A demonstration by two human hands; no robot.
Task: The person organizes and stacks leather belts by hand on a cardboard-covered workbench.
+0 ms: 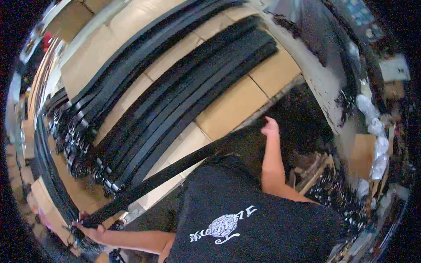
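Note:
A long black strap point(175, 165) stretches across my front from lower left to upper right. My left hand point(91, 231) is closed around its lower-left end, near some shiny metal buckles. At the strap's other end, my right hand point(271, 126) pinches the dark material. Beyond it, black belts point(175, 87) lie side by side in long rows on brown cardboard boxes point(232, 109), their silver buckles point(112, 186) bunched at the left. Another row of black belts point(144, 39) lies farther back.
More black belts point(52, 171) hang at the far left beside a cardboard box point(41, 197). On the right are a brown carton point(362, 153), clear plastic wrapping point(377, 127) and a pile of dark items with metal parts point(335, 188). Pale floor shows at the upper right.

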